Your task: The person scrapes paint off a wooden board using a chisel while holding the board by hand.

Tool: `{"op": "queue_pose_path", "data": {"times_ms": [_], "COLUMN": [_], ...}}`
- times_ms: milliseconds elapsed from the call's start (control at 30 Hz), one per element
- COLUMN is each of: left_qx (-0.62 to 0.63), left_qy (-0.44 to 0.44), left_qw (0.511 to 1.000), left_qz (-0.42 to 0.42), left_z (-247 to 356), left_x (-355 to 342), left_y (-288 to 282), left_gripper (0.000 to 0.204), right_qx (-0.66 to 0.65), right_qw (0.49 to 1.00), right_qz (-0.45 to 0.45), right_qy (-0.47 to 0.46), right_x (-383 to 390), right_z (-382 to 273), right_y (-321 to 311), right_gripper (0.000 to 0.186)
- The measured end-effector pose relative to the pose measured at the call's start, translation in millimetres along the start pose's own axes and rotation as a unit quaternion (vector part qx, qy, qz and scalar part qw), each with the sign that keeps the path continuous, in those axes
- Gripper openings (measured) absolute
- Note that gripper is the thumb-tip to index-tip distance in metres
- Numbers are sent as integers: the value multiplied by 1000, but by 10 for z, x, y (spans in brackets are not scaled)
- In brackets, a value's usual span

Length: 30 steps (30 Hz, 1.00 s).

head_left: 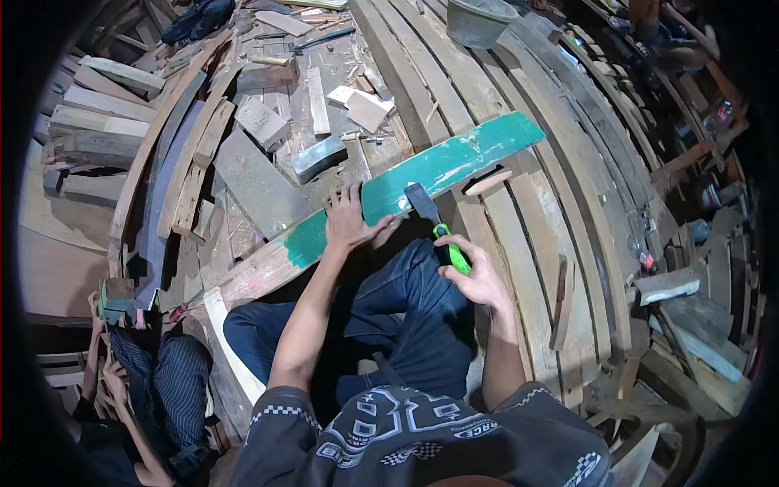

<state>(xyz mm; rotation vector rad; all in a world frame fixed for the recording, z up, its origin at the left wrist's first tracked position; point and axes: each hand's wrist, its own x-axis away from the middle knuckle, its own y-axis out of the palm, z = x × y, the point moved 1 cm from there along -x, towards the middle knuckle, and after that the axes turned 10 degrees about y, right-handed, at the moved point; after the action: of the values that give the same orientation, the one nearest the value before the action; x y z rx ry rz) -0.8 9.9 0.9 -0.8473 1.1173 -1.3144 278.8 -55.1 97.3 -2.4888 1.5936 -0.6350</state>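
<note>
A long wooden plank [479, 150] lies slantwise in front of me, mostly coated in green paint. Its lower left end is bare wood, and scuffed pale patches show in the green. My left hand [347, 221] grips the plank left of its middle, fingers across the painted face and thumb stretched toward the near edge. In my right hand [480, 276] is a putty knife [422, 200] with a flat grey blade and a green and black handle, fingers closed round it. The blade is at the plank's near edge, just right of my left thumb; whether it touches cannot be told.
Curved timber beams [519, 211] run along the right, with gaps between them and a loose wood strip [562, 302] on top. A grey bucket [479, 23] stands at the back. Offcuts and a wood block [319, 158] lie beyond the plank. Another person [174, 377] sits at lower left.
</note>
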Motion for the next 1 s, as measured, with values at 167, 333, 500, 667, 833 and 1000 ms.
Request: {"op": "queue_pose_path", "data": {"times_ms": [167,333,500,667,833,1000], "left_qx": [-60,-62,-13,4,16,27], "left_qy": [83,68,38,29,29,31], "left_qw": [991,995,999,999,999,999], "left_qz": [83,27,2,-17,0,-10], "left_z": [76,-28,-86,-85,-54,-50], "left_x": [-16,-78,-157,-130,-152,-144], "left_y": [24,128,158,76,65,39], "left_gripper": [126,128,124,122,120,118], "right_qx": [79,98,130,131,130,156], "right_qw": [989,984,974,975,971,966], "right_qz": [123,146,185,179,200,202], "right_qy": [10,21,3,21,-5,29], "right_x": [35,61,-79,-27,-85,-111], "right_z": [-246,-266,-218,-368,-429,-518], "right_y": [58,131,254,260,237,257], "right_gripper": [32,30,29,27,28,30]}}
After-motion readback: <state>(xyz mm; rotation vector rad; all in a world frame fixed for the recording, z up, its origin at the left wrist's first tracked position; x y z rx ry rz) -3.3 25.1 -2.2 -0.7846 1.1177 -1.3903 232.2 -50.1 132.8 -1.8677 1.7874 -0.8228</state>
